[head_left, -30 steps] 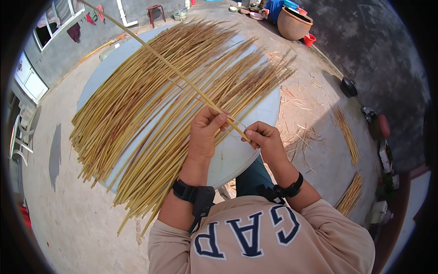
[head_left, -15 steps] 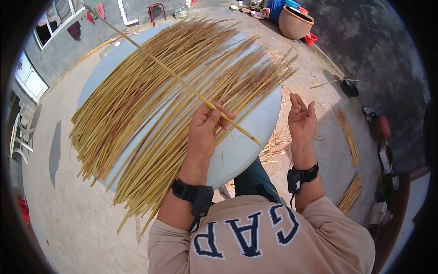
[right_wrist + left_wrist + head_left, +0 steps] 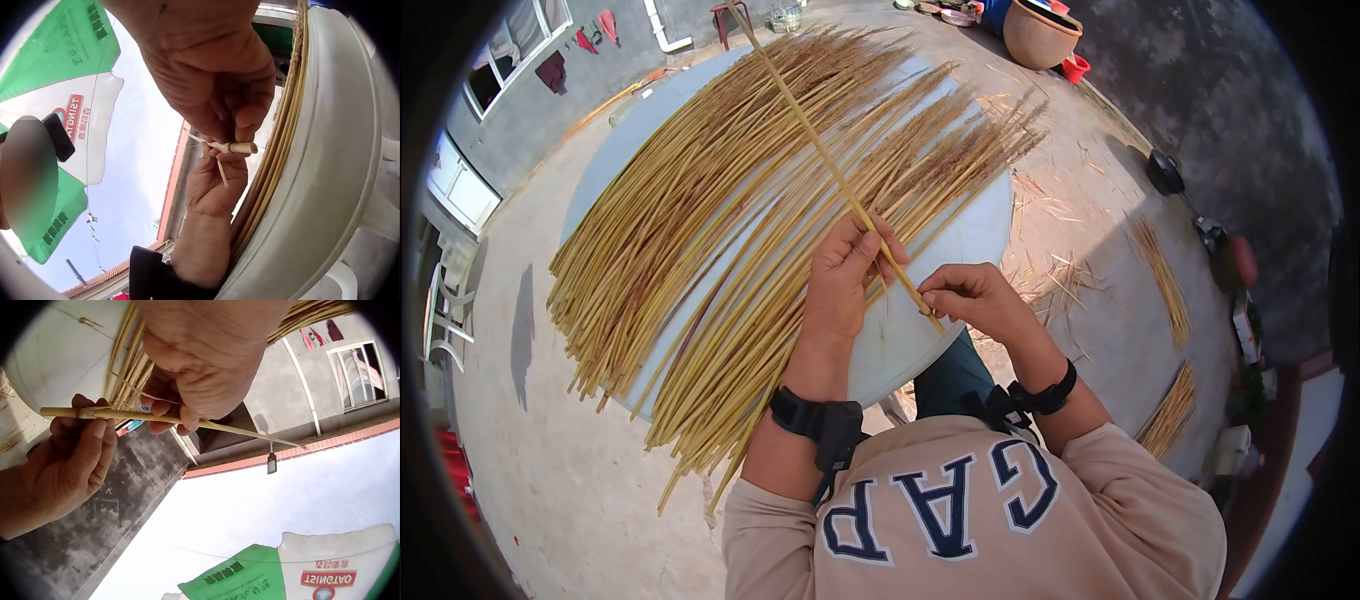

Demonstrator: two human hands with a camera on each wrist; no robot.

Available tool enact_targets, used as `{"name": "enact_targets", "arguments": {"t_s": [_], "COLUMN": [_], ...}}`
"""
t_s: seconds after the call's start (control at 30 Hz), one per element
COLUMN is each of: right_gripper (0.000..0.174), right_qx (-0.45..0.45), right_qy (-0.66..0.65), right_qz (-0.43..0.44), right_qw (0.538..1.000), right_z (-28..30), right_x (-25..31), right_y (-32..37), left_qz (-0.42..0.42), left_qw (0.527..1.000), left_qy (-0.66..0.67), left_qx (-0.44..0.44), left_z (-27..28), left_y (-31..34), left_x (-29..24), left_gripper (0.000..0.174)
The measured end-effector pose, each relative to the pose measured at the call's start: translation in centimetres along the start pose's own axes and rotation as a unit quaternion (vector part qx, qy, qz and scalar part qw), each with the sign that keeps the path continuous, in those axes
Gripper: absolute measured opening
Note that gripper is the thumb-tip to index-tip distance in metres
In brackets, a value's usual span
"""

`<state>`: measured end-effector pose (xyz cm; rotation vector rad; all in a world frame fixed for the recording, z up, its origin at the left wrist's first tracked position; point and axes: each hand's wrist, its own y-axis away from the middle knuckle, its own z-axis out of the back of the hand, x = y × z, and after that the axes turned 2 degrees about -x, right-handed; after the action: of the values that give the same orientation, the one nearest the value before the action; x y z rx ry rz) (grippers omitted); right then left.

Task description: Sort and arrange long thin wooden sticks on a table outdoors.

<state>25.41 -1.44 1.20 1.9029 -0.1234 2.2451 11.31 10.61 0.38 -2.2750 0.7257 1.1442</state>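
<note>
Yellow stalk [image 3: 818, 145] pinched in left fingers [image 3: 865, 248]; right fingers [image 3: 948, 279] pinch near thick end.

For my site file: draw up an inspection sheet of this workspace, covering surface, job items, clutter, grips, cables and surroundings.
Surface: pale table, partly bare.
Job items: stalks laid side by side on the table; one held stalk raised above them.
Clutter: scraps and two bundles on the ground, to the table's right.
Grips: left grip pinches the held stalk; right grip pinches it nearer the thick end.
Cables: thin line against the sky; cannot tell whether it is a cable.
Surroundings: clay pot near a dark wall; green-and-white umbrella.
</note>
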Motion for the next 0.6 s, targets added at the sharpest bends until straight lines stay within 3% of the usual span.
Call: {"name": "enact_targets", "arguments": {"t_s": [0.1,0.17,0.2,0.27,0.53,0.6], "right_gripper": [0.015,0.014,0.014,0.013,0.010,0.010], "right_qx": [0.008,0.022,0.009,-0.008,-0.054,-0.061], "right_qy": [0.047,0.074,0.073,0.201,0.238,0.165], "right_qz": [-0.035,0.007,-0.012,0.062,0.099,0.038], "right_qw": [0.998,0.997,0.997,0.977,0.965,0.984], "right_z": [-0.3,-0.4,-0.6,-0.8,-1.3,-1.0], "right_x": [1.1,0.8,0.7,0.9,0.1,-0.3], "right_y": [-0.1,-0.3,-0.2,-0.5,-1.0,-1.3], "left_qz": [0.012,0.002,0.021,-0.022,-0.036,-0.047], "left_qw": [1.000,0.999,0.999,0.998,0.998,0.998], "left_qy": [-0.002,-0.036,-0.026,-0.056,-0.054,-0.045], "left_qx": [0.013,0.003,0.010,0.014,0.009,0.017], "left_z": [0.0,-0.3,-0.3,-0.3,0.0,0.1], "left_y": [0.1,0.2,0.4,0.1,0.1,0.1], "left_x": [-0.1,-0.1,0.1,0.2,0.4,0.4], "left_gripper": [0.013,0.012,0.012,0.011,0.011,0.011]}}
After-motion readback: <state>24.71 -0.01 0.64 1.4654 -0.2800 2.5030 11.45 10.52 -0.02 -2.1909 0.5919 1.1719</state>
